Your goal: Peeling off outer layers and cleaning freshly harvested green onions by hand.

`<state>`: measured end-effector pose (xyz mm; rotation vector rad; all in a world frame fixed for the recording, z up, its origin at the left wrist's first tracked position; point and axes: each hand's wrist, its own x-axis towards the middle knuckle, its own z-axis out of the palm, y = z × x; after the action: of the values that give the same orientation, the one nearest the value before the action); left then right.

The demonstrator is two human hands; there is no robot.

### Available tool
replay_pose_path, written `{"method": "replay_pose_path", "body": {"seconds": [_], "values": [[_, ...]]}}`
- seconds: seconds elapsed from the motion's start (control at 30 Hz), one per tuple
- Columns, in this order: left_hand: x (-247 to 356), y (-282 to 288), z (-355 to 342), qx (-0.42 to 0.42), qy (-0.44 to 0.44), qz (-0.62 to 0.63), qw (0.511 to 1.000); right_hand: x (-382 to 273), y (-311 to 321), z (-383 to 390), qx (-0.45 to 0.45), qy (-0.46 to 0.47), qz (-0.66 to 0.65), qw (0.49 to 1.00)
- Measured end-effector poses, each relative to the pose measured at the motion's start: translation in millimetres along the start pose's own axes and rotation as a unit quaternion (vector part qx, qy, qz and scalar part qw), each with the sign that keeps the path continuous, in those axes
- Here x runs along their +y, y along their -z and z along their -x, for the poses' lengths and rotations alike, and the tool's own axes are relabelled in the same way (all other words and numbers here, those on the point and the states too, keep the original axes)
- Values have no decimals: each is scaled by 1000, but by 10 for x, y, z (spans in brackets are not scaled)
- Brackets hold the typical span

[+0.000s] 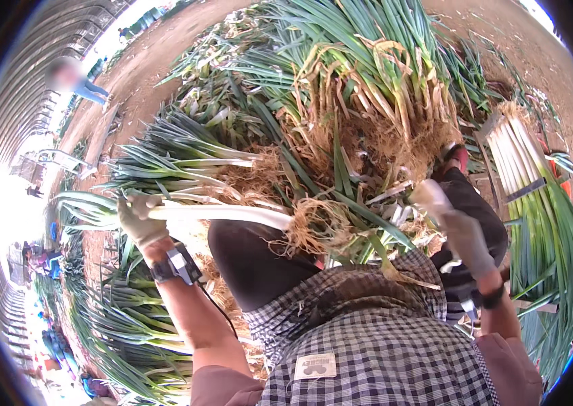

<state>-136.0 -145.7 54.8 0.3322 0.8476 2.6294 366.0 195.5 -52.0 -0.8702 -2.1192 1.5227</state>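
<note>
My left hand (140, 220), in a pale work glove, is closed around a long green onion (225, 214) just where its white stem turns green. The stem lies level across my left thigh, with its bushy roots (318, 227) between my knees and its leaves out to the left. Over my right thigh is my right hand (464, 240), gloved too and smeared by motion. Its fingers cannot be made out, nor whether anything is in them. Past my knees rises a big heap of untrimmed green onions (368, 74) with dry, earthy roots.
Bunched green onions (523, 155) with clean white stems lean in a rack on the right. More green onions lie in piles at left (141, 311) and beyond my left knee (185, 159). Leaf scraps cover the ground. A person (87, 88) is at the far left under an arched roof.
</note>
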Motion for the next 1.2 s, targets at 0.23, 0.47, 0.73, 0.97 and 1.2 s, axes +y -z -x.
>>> {"method": "replay_pose_path", "body": {"seconds": [0.23,0.47,0.73,0.97,1.2], "values": [[411,358,-713,149,-81,-78,982,-178,-644,-550,-72,171,516,836],[476,1311,-1262,258,-44,-180,948,-8,-867,-890,-250,84,557,787],[228,1832,-1731,331,-20,-185,925,-20,-1404,-1614,-363,69,546,752],[260,2446,-2291,282,-16,-218,934,-46,-1874,-2003,-451,104,555,691],[217,2324,-2457,269,0,-164,949,80,-1860,-2606,-350,60,474,806]]}}
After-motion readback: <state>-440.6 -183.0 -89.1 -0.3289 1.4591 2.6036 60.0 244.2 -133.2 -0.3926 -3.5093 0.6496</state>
